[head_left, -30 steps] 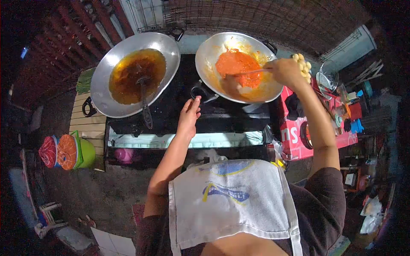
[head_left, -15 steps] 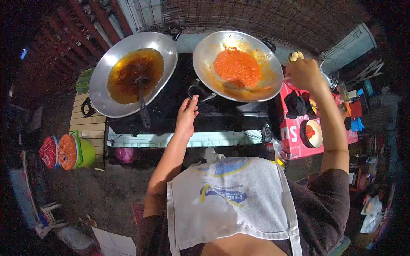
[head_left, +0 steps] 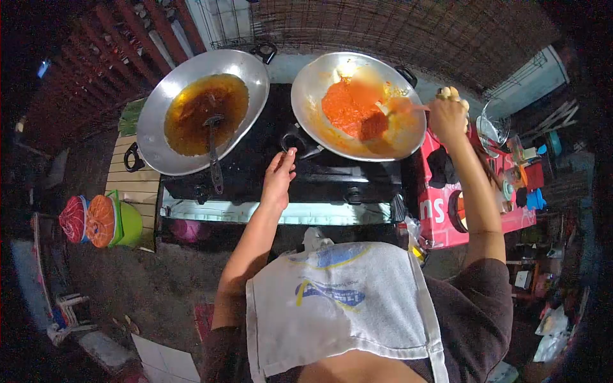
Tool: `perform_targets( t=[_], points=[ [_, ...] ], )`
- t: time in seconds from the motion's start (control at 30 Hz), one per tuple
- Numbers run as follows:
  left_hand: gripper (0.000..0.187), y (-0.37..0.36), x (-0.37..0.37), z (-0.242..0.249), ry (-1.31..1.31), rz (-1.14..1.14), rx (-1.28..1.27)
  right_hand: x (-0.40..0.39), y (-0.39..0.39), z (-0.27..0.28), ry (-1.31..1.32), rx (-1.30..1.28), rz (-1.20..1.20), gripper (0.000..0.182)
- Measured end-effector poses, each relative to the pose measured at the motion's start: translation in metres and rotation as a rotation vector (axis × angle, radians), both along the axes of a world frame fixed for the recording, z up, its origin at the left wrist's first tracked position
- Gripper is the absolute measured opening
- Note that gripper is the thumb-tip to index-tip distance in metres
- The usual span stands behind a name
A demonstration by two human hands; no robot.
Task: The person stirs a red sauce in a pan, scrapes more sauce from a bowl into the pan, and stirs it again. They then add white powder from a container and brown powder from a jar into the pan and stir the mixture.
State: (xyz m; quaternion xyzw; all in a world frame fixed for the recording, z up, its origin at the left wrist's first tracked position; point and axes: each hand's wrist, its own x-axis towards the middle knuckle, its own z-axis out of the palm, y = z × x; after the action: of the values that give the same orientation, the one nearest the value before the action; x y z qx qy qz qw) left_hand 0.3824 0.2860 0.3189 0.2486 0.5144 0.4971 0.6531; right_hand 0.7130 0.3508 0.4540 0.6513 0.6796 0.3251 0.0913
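My right hand [head_left: 449, 118] is closed round the handle of a spatula [head_left: 416, 107], which reaches over the right wok [head_left: 313, 134]. Its far end is smeared by motion and coated in orange-red. Thick red-orange sauce [head_left: 341, 108] lies in that wok and streaks its wall. My left hand [head_left: 280, 175] is closed at the wok's black loop handle [head_left: 300, 142], its fingertips against the near side. In the left wok [head_left: 150, 124] is brown-gold oily liquid [head_left: 182, 137], with a slotted metal turner [head_left: 216, 166] resting in it and leaning on the rim.
Both woks sit on a black stove [head_left: 255, 175]. Green and red-topped tubs [head_left: 128, 223] stand at left by a slatted wooden surface [head_left: 124, 172]. At right, a pink-covered table [head_left: 434, 217] bears a bowl, jars and a glass container [head_left: 491, 127]. A woven screen [head_left: 357, 29] hangs behind.
The spatula has swung up from the sauce's near edge to over its far side and is blurred. My right hand has shifted slightly. My left hand stays at the handle.
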Motion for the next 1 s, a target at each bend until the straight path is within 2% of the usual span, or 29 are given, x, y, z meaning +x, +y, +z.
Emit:
perform_targets(
  t=[0.07, 0.13, 0.2, 0.27, 0.33, 0.4, 0.47, 0.53, 0.57, 0.7, 0.8, 0.83, 0.87, 0.93, 0.97, 1.0],
  points=[
    [0.025, -0.001, 0.001, -0.001, -0.021, 0.005, 0.016, 0.001, 0.011, -0.025, -0.023, -0.072, -0.041, 0.017],
    [0.024, -0.003, 0.003, 0.005, -0.009, 0.008, 0.012, -0.003, 0.018, -0.033, 0.168, 0.138, 0.334, 0.015],
    [0.024, -0.001, 0.002, 0.006, 0.007, 0.016, 0.005, -0.001, 0.018, -0.021, 0.209, 0.121, 0.327, 0.015],
    [0.025, -0.001, 0.002, 0.001, 0.011, 0.006, 0.02, 0.009, 0.019, -0.006, 0.125, 0.121, 0.196, 0.018],
    [0.026, -0.002, 0.002, 0.001, 0.027, 0.01, 0.01, 0.025, 0.034, -0.014, 0.086, 0.109, 0.187, 0.023],
    [0.027, -0.002, 0.003, 0.003, 0.042, 0.018, 0.005, 0.025, 0.046, -0.028, 0.206, 0.1, 0.104, 0.03],
    [0.029, -0.003, 0.004, 0.004, 0.043, 0.034, 0.01, 0.015, 0.05, -0.04, 0.12, 0.055, 0.147, 0.034],
    [0.03, -0.003, 0.003, 0.005, 0.052, 0.032, 0.011, 0.006, 0.057, -0.043, 0.256, 0.036, 0.411, 0.036],
    [0.031, -0.003, 0.003, 0.004, 0.054, 0.025, 0.004, 0.01, 0.059, -0.037, 0.232, 0.052, 0.405, 0.026],
    [0.029, -0.001, 0.002, 0.005, 0.099, -0.018, -0.027, 0.026, 0.075, -0.013, 0.246, 0.148, 0.393, 0.029],
    [0.03, -0.001, 0.003, 0.005, 0.116, -0.001, -0.029, 0.037, 0.114, -0.055, 0.19, 0.15, 0.408, 0.032],
    [0.03, -0.002, 0.003, 0.006, 0.117, 0.002, -0.028, 0.02, 0.108, -0.052, 0.244, 0.04, 0.395, 0.032],
    [0.03, -0.003, 0.003, 0.008, 0.12, 0.001, -0.036, 0.013, 0.102, -0.044, 0.245, 0.042, 0.397, 0.032],
    [0.03, -0.001, 0.002, 0.008, 0.124, 0.003, -0.046, 0.005, 0.094, -0.033, 0.287, 0.072, 0.508, 0.03],
    [0.03, -0.001, 0.002, 0.006, 0.118, 0.003, -0.043, 0.007, 0.091, -0.018, 0.204, 0.204, 0.573, 0.027],
    [0.03, -0.002, 0.001, 0.004, 0.112, 0.002, -0.04, 0.013, 0.082, 0.001, 0.097, 0.07, 0.361, 0.024]
  ],
)
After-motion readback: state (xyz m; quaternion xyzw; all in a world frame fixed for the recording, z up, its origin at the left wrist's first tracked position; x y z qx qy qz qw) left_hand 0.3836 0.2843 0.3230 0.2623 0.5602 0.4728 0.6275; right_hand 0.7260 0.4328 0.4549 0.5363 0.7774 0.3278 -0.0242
